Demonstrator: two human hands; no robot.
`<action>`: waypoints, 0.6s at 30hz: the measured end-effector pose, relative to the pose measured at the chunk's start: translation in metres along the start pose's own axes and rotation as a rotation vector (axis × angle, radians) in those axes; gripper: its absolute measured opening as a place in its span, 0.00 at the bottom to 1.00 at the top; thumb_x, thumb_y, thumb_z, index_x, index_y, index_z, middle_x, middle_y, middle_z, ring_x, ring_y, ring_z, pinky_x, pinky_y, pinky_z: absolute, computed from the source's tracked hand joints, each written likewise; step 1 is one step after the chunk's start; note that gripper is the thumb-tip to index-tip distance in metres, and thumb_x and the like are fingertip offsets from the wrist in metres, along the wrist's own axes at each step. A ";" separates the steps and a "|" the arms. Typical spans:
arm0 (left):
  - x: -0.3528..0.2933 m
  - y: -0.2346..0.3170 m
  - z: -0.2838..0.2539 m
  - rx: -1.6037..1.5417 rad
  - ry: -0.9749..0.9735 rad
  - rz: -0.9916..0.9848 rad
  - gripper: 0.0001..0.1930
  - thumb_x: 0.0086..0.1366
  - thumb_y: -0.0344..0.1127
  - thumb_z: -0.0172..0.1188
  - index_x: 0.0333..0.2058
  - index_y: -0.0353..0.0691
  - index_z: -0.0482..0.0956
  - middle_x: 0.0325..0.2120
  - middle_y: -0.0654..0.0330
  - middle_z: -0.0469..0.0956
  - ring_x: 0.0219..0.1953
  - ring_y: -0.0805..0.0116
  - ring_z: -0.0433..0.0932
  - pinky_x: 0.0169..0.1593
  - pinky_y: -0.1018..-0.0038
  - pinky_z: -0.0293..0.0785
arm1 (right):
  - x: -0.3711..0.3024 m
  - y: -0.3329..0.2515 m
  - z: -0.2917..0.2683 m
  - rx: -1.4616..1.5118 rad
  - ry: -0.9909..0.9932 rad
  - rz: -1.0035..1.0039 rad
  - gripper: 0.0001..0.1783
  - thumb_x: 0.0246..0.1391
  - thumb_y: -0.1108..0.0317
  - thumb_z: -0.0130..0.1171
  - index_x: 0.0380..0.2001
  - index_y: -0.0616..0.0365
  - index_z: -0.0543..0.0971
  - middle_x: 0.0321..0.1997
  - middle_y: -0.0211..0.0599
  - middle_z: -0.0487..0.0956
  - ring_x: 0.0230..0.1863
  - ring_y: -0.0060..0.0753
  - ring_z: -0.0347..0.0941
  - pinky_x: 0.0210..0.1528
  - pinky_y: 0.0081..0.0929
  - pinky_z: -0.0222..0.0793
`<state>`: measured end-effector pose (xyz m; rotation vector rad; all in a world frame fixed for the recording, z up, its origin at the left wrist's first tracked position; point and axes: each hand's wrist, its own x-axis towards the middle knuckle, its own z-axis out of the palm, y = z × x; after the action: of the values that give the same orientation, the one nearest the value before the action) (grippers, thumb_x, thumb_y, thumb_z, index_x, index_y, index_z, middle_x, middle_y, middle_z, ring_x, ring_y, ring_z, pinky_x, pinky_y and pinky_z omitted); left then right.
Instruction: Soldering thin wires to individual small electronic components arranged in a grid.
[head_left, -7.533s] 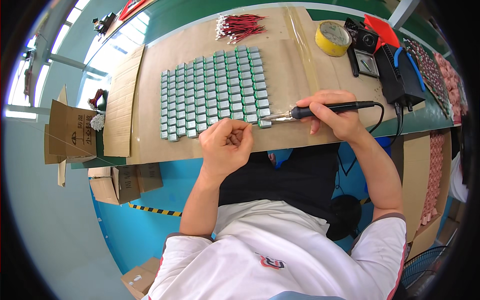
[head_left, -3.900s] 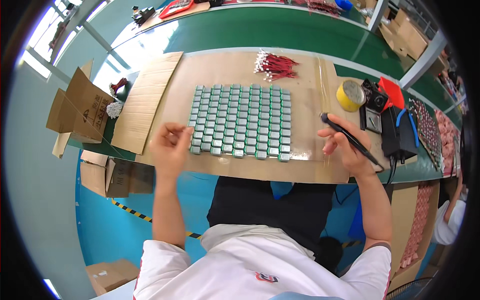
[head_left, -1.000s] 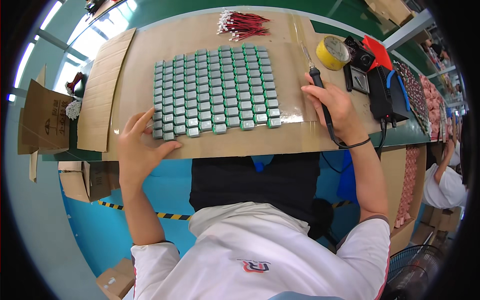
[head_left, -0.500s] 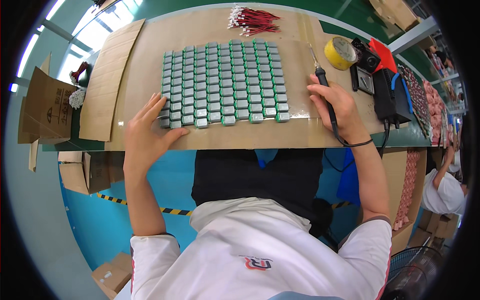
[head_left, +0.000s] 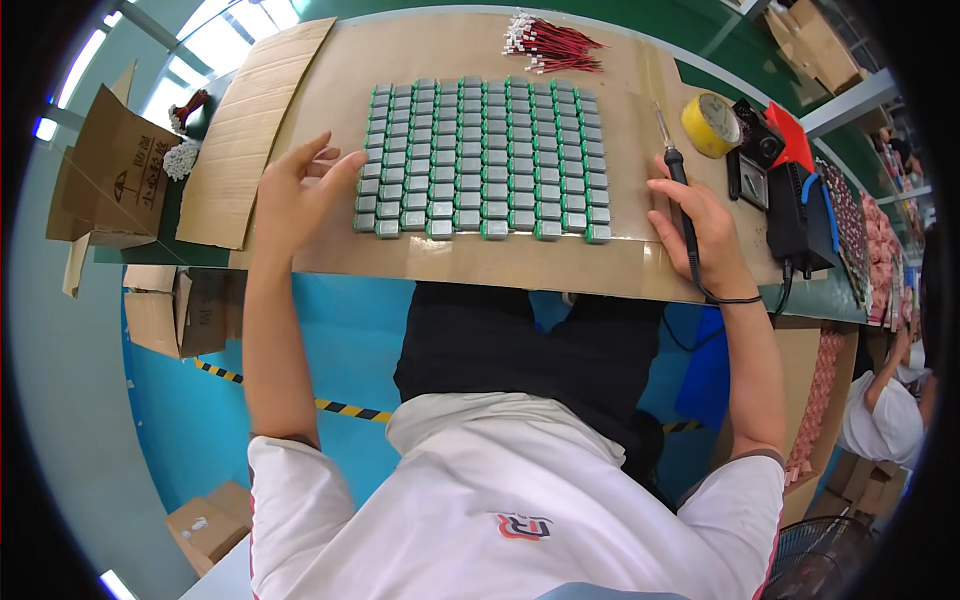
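Observation:
Many small grey blocks with green edges [head_left: 467, 172] lie in tight columns on the brown cardboard-covered tabletop. My left hand [head_left: 300, 195] is raised beside the left edge of these rows, its thumb and fingers apart with nothing between them. The thumb tip comes close to the outermost blocks; I cannot tell whether it touches. To the right of the rows, my right hand [head_left: 712, 235] grips a black soldering iron [head_left: 676, 172], its metal tip directed away from me. The iron's cord runs over my right wrist.
Red wires with white connectors [head_left: 550, 45] are bundled at the far edge. Yellow tape [head_left: 707, 126] and a black soldering station [head_left: 795, 225] stand right. A cardboard sheet [head_left: 255, 125] and an open carton [head_left: 110, 170] are left. At far right, another person [head_left: 885, 420] sits.
My left hand has come off the near left corner of the blocks and moved slightly farther from me, fingers curling. My right hand keeps hold of the soldering iron. The whole view has shifted.

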<state>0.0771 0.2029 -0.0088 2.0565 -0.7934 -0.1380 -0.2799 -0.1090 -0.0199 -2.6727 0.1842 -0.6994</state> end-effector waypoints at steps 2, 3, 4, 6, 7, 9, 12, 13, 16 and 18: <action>0.017 0.004 0.003 0.122 -0.113 -0.040 0.39 0.56 0.53 0.78 0.54 0.22 0.81 0.41 0.50 0.86 0.39 0.68 0.84 0.46 0.72 0.81 | -0.001 -0.001 -0.001 0.011 0.001 0.003 0.25 0.51 0.80 0.70 0.53 0.57 0.79 0.63 0.51 0.79 0.54 0.53 0.80 0.57 0.40 0.76; 0.022 0.006 0.006 0.121 -0.115 -0.039 0.39 0.56 0.53 0.78 0.54 0.22 0.81 0.41 0.50 0.86 0.39 0.68 0.84 0.46 0.72 0.81 | -0.001 -0.001 -0.001 0.026 0.001 0.005 0.25 0.50 0.80 0.70 0.53 0.57 0.79 0.64 0.51 0.79 0.54 0.54 0.80 0.57 0.39 0.76; 0.027 0.009 0.011 0.149 -0.161 -0.001 0.42 0.54 0.56 0.79 0.54 0.22 0.81 0.39 0.51 0.85 0.37 0.67 0.83 0.44 0.71 0.80 | -0.001 -0.001 0.000 0.025 0.001 0.007 0.25 0.50 0.80 0.70 0.53 0.57 0.79 0.64 0.51 0.79 0.54 0.54 0.80 0.57 0.39 0.76; 0.032 0.016 0.019 0.174 -0.218 0.043 0.44 0.53 0.58 0.79 0.55 0.22 0.81 0.36 0.51 0.84 0.35 0.67 0.82 0.42 0.71 0.79 | -0.002 -0.001 0.001 0.036 0.002 0.006 0.25 0.51 0.79 0.70 0.54 0.58 0.78 0.64 0.52 0.79 0.55 0.54 0.80 0.58 0.40 0.76; 0.034 0.019 0.022 0.285 -0.226 0.074 0.43 0.51 0.59 0.80 0.51 0.22 0.82 0.34 0.52 0.83 0.34 0.66 0.80 0.41 0.70 0.78 | -0.002 -0.001 0.001 0.035 0.003 0.012 0.25 0.51 0.79 0.70 0.54 0.58 0.78 0.64 0.52 0.79 0.55 0.54 0.80 0.58 0.40 0.76; 0.035 0.018 0.025 0.398 -0.241 0.106 0.42 0.49 0.59 0.80 0.48 0.22 0.84 0.33 0.52 0.81 0.33 0.65 0.79 0.40 0.69 0.77 | -0.001 -0.003 0.002 0.058 -0.005 0.014 0.25 0.51 0.79 0.70 0.54 0.58 0.78 0.63 0.53 0.79 0.56 0.54 0.80 0.59 0.40 0.76; 0.035 0.015 0.028 0.304 -0.164 0.136 0.38 0.47 0.60 0.81 0.38 0.23 0.84 0.30 0.54 0.78 0.32 0.63 0.77 0.39 0.68 0.76 | 0.002 -0.004 0.003 0.081 -0.007 0.019 0.25 0.51 0.79 0.70 0.54 0.57 0.78 0.63 0.54 0.79 0.58 0.56 0.80 0.59 0.40 0.76; 0.037 0.017 0.028 0.327 -0.200 0.119 0.38 0.47 0.60 0.81 0.38 0.23 0.85 0.30 0.54 0.77 0.32 0.63 0.76 0.39 0.68 0.76 | 0.003 -0.006 0.004 0.081 -0.011 0.027 0.25 0.51 0.79 0.70 0.54 0.57 0.78 0.63 0.54 0.79 0.58 0.56 0.80 0.59 0.40 0.76; 0.042 0.022 0.027 0.381 -0.273 0.077 0.43 0.46 0.60 0.82 0.47 0.22 0.84 0.32 0.54 0.79 0.34 0.64 0.78 0.42 0.69 0.77 | 0.008 -0.012 0.003 0.075 -0.022 0.035 0.25 0.51 0.79 0.70 0.54 0.56 0.78 0.62 0.54 0.79 0.59 0.56 0.79 0.59 0.39 0.77; 0.045 0.014 0.027 0.335 -0.260 0.086 0.49 0.45 0.60 0.82 0.54 0.21 0.81 0.35 0.52 0.82 0.37 0.63 0.81 0.44 0.70 0.79 | 0.016 -0.022 0.005 0.060 -0.032 0.044 0.24 0.52 0.80 0.68 0.54 0.56 0.78 0.61 0.54 0.80 0.58 0.56 0.80 0.59 0.39 0.77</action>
<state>0.0958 0.1525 -0.0050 2.3432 -1.1260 -0.2410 -0.2628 -0.0903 -0.0082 -2.6129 0.2096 -0.6383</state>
